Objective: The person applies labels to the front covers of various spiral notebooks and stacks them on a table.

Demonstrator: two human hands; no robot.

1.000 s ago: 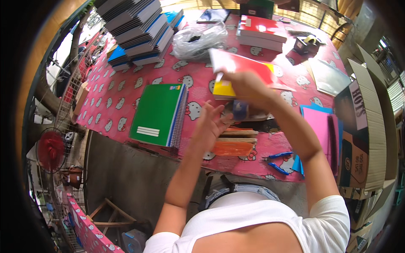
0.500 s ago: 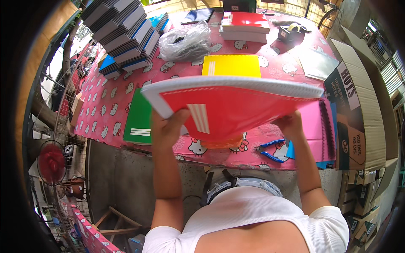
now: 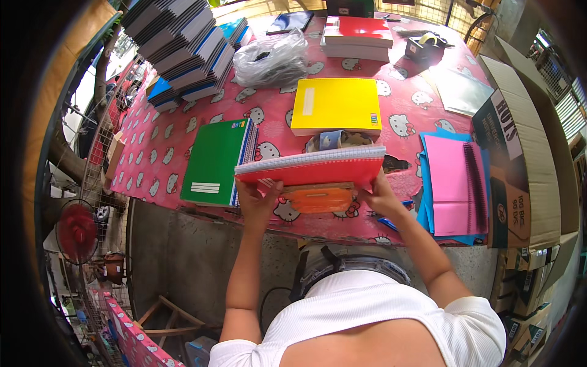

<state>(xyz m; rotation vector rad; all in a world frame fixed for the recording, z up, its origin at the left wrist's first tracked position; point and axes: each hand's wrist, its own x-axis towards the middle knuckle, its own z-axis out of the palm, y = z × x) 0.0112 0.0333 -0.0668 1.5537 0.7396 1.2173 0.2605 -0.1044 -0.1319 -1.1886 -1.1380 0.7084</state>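
A red notebook (image 3: pixel 312 174) is held between both my hands, its page edges tilted up and its red cover facing me. My left hand (image 3: pixel 259 199) grips the left end, thumb on the cover. At the opposite end, my right hand (image 3: pixel 382 197) closes round the lower corner. Just below the notebook is an orange block with a wooden edge (image 3: pixel 319 199) on the table; I cannot tell if they touch. Blue-handled pliers (image 3: pixel 387 225) lie partly hidden by my right hand. A stack of green notebooks (image 3: pixel 214 162) lies beside my left hand.
Yellow notebooks (image 3: pixel 336 105) lie beyond my hands, red ones (image 3: pixel 357 33) farther back. Pink and blue sheets with black coils (image 3: pixel 449 189) lie right, beside a cardboard box (image 3: pixel 520 153). A plastic bag (image 3: pixel 269 61), a tape dispenser (image 3: pixel 426 46) and tall notebook stacks (image 3: pixel 183 55) stand at the back.
Both hands have brought the red notebook lower and nearer the orange block, and it now stands more on edge. The yellow notebooks and the pink sheets have come into fuller view.
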